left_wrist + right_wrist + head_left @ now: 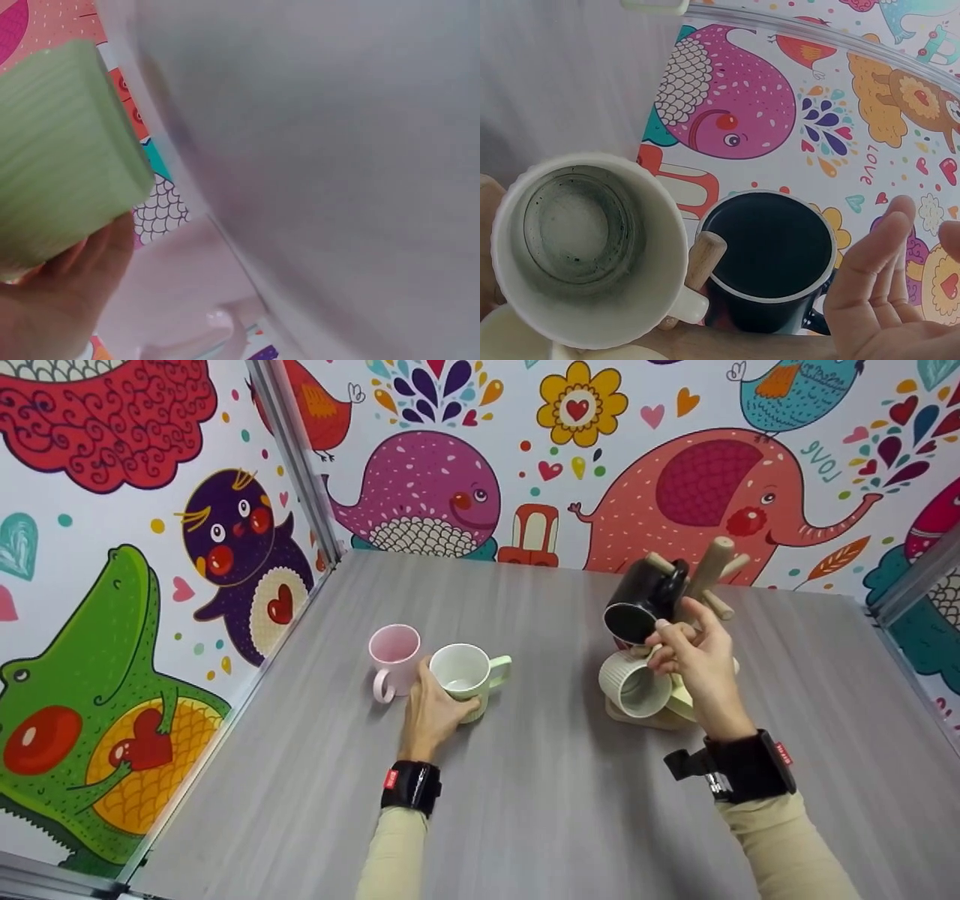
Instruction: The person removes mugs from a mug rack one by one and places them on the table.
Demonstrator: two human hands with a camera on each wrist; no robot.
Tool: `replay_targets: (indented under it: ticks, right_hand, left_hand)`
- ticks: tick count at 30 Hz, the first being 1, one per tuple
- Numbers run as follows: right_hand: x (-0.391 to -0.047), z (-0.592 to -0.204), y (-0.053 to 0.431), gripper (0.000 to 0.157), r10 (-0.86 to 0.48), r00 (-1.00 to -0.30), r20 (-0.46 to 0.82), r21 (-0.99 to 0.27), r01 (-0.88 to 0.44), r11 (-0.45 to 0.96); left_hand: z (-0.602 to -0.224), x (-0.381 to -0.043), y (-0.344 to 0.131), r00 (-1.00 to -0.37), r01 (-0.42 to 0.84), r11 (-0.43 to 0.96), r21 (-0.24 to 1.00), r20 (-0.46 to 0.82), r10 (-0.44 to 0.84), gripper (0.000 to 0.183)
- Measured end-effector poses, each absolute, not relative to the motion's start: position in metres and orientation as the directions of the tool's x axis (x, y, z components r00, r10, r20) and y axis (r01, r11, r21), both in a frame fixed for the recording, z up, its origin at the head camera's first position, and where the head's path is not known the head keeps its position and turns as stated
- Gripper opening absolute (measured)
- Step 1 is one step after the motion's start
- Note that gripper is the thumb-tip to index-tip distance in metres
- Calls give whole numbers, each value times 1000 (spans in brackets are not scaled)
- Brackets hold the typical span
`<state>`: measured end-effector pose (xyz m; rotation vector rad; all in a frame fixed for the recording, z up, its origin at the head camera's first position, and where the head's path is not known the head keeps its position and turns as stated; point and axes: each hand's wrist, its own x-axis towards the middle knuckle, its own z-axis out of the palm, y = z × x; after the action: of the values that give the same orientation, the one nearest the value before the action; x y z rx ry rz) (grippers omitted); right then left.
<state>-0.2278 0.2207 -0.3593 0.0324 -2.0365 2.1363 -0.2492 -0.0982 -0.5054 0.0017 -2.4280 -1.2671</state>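
Note:
My left hand (439, 709) grips a pale green ribbed mug (459, 669) around its body, the mug's handle pointing right. In the left wrist view the fingers wrap the lower part of this mug (67, 150). Just left of it stands a pink mug (395, 651). My right hand (701, 664) hovers at the wooden mug tree (709, 570), fingers loosely bent and holding nothing. Close to its fingertips a black mug (634, 607) hangs tilted from a peg. Below that hangs a white ribbed mug (626, 682), its mouth toward me.
Under the white mug shows the tree's wooden base (649, 720). A pale yellow piece (680, 697) sits beside it, mostly hidden. Bare wooden pegs (718, 606) stick out at the upper right. Printed cartoon walls (450, 487) enclose the grey table (525, 787) at the back and sides.

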Motion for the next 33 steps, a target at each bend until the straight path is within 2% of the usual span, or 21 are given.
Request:
replay_targets:
  ticks: [11, 18, 33]
  right_hand:
    - [-230, -360, 219, 63, 118, -985, 125, -991, -130, -34]
    - [-230, -360, 223, 64, 117, -984, 133, -991, -135, -10]
    - [-231, -360, 222, 64, 129, -985, 113, -993, -116, -17]
  left_hand:
    - [-505, -260, -100, -931, 151, 595, 789, 316, -183, 90]
    - [-506, -267, -93, -937, 144, 593, 792, 302, -176, 81]
    - [-499, -267, -95, -959, 98, 559, 823, 228, -168, 82]
